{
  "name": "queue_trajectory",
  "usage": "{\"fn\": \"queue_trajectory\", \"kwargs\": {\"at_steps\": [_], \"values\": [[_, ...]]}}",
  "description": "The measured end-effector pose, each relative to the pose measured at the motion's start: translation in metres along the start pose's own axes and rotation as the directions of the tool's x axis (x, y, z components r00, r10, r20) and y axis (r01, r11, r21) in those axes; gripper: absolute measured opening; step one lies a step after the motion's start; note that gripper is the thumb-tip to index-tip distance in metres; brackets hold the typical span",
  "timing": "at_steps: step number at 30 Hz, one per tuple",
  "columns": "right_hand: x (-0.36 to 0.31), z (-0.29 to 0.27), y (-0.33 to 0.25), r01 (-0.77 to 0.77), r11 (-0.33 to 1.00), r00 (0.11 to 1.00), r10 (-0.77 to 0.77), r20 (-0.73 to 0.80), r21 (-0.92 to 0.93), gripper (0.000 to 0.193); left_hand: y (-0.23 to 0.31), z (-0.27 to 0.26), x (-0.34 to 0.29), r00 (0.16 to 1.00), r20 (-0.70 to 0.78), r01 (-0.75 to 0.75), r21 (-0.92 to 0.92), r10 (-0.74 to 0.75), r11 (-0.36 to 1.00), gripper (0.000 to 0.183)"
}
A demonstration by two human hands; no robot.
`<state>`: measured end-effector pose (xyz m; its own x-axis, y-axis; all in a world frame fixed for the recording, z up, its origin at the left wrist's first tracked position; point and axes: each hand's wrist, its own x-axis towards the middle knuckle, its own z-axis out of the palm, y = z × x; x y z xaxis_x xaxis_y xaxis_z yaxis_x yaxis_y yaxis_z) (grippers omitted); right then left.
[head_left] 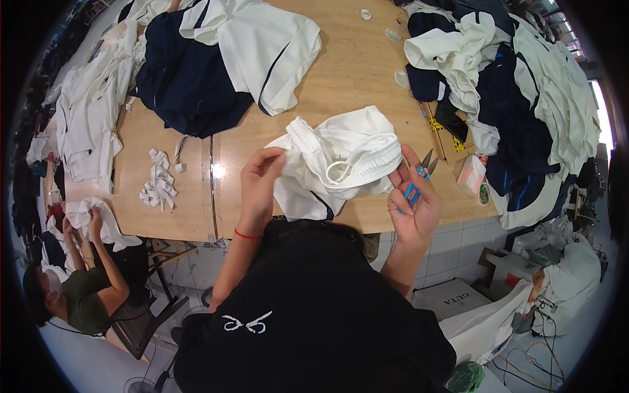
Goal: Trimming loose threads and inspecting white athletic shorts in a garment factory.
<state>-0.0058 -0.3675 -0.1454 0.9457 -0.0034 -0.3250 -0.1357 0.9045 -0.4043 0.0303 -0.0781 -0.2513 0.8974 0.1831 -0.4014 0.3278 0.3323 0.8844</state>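
Observation:
A white garment (367, 124) with a gathered elastic waistband and a dark stripe lies bunched at the table's near edge, its waist opening turned up. A loop of white cord (338, 171) shows inside the opening. My left hand (261, 180) is closed at the garment's left side, thumb and fingers pinching the cloth. In my right hand (418, 203) is a small pair of scissors (411, 192) with blue handles, held against the palm with the blades pointing up. The fingertips of that hand also touch the right end of the waistband.
White and navy garments are heaped at the far left (190, 72) and along the right (524, 118). White fabric scraps (158, 180) lie left on the wooden table (354, 72). A cardboard box (452, 149) holds a dark phone-like object. At lower left, a seated person (92, 281) handles white cloth.

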Motion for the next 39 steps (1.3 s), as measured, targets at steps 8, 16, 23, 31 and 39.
{"fn": "queue_trajectory", "kwargs": {"at_steps": [8, 16, 23, 31, 39], "values": [[-0.008, 0.011, 0.017, 0.027, 0.955, 0.998, -0.042, -0.043, -0.294, 0.038, 0.062, 0.085, -0.034, 0.589, 0.546, -0.777, 0.18, 0.595, 0.604, 0.027], [-0.022, 0.008, 0.023, -0.034, 0.966, 0.999, 0.026, -0.032, -0.256, 0.029, 0.047, 0.081, -0.042, 0.591, 0.533, -0.785, 0.207, 0.605, 0.584, 0.008], [-0.006, 0.012, 0.026, -0.015, 0.952, 0.999, 0.003, -0.041, -0.307, 0.022, 0.05, 0.072, -0.037, 0.702, 0.653, -0.452, 0.1, 0.285, 0.886, 0.008], [-0.001, 0.011, 0.032, 0.066, 0.881, 0.99, -0.118, -0.081, -0.469, 0.017, 0.047, 0.069, -0.04, 0.653, 0.749, -0.168, 0.005, 0.108, 0.986, 0.013], [0.01, 0.005, 0.041, 0.279, 0.659, 0.939, -0.34, 0.054, -0.698, 0.012, 0.052, 0.078, -0.048, 0.632, 0.773, 0.061, -0.126, 0.059, 0.99, 0.012]]}}
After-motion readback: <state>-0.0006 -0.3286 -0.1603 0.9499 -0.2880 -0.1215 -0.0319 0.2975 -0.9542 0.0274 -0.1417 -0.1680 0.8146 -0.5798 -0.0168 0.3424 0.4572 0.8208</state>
